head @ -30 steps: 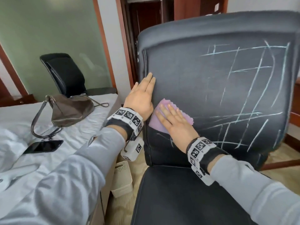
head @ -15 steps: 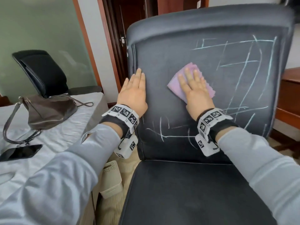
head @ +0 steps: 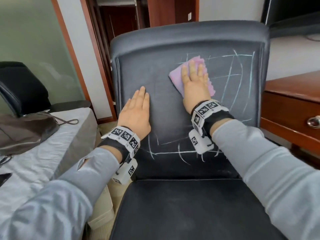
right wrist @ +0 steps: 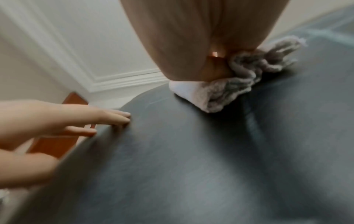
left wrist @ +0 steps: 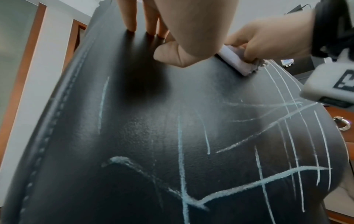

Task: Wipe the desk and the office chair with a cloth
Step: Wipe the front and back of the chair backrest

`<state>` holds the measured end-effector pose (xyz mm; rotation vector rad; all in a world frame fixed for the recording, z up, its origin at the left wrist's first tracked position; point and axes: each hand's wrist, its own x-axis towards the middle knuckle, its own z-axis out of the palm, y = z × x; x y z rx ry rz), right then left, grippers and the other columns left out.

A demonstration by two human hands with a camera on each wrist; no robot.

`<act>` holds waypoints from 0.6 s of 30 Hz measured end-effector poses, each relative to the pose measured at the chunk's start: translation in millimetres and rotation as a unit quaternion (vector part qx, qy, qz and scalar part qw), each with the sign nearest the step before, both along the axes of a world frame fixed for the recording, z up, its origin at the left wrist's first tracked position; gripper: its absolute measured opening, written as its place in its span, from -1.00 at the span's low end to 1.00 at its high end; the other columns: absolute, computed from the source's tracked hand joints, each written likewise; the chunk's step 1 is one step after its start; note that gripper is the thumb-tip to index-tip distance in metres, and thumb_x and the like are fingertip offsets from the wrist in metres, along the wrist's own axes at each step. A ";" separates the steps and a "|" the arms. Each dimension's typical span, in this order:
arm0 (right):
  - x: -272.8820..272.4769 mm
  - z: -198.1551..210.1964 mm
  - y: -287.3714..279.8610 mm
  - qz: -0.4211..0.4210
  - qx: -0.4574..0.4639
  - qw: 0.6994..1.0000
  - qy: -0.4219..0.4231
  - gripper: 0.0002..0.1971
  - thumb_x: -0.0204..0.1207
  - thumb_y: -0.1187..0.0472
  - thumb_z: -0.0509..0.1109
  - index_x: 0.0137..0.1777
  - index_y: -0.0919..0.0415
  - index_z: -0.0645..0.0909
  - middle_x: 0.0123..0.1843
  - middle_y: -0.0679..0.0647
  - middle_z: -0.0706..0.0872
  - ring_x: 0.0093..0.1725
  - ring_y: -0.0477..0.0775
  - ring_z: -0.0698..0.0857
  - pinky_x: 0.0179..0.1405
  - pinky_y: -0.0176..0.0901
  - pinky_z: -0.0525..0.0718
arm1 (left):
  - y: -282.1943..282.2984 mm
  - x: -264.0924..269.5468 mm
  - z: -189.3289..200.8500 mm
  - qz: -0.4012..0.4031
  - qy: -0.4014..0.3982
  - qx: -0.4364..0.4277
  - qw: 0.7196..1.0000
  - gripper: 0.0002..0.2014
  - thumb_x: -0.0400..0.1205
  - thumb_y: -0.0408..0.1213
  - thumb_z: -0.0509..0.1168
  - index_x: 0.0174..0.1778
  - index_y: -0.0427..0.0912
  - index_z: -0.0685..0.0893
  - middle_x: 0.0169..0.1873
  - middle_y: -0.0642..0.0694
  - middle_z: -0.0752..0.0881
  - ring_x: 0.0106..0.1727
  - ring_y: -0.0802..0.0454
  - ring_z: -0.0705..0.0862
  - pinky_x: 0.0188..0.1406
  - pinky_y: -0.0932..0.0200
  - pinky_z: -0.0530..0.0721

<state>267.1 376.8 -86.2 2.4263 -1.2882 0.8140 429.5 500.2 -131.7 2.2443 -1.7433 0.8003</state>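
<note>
A black office chair faces me, its backrest crossed with pale chalk lines on the right side and along the bottom. My right hand lies flat with straight fingers on a folded pink cloth and presses it against the upper middle of the backrest. The cloth bunches under the palm in the right wrist view. My left hand rests flat and open on the bare left part of the backrest, fingers straight. The wooden desk stands at the right.
A bed with a white sheet lies at the left, with a brown handbag and a dark phone on it. A second black chair stands behind it. A white bin sits between bed and chair.
My right hand has slid the cloth up and to the right across the backrest, from its lower left to the upper middle. The wiped area shows fewer chalk lines. My left hand stays flat.
</note>
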 end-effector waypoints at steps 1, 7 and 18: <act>12.8 -6.7 9.8 0.014 -0.001 1.000 0.027 -0.11 0.58 0.39 0.28 0.75 0.23 -0.25 0.75 0.28 -0.29 0.71 0.45 -0.22 0.69 0.26 -0.14 | 0.4 -3.6 -1.5 0.011 -0.011 -0.005 1.000 -0.13 0.56 -0.34 0.25 0.77 -0.29 -0.03 0.78 -0.21 -0.12 0.78 -0.15 -0.06 0.76 -0.10 0.00; 27.1 -21.0 14.9 0.095 -0.028 0.983 0.152 -0.04 0.54 0.39 0.28 0.74 0.14 -0.32 0.75 0.21 -0.37 0.72 0.33 -0.30 0.71 0.17 -0.21 | -5.4 -3.7 4.6 0.001 -0.029 -0.061 0.998 -0.13 0.46 -0.32 0.29 0.73 -0.36 0.13 0.75 -0.28 0.10 0.76 -0.22 0.08 0.75 -0.22 0.01; 69.3 -36.1 47.7 0.144 -0.016 0.984 0.102 -0.14 0.59 0.36 0.22 0.75 0.17 -0.25 0.75 0.24 -0.32 0.71 0.38 -0.31 0.68 0.19 -0.29 | 15.2 16.9 3.1 0.020 -0.033 -0.058 0.998 -0.21 0.59 -0.16 0.18 0.76 -0.28 0.10 0.77 -0.17 0.08 0.76 -0.10 0.10 0.72 -0.16 0.09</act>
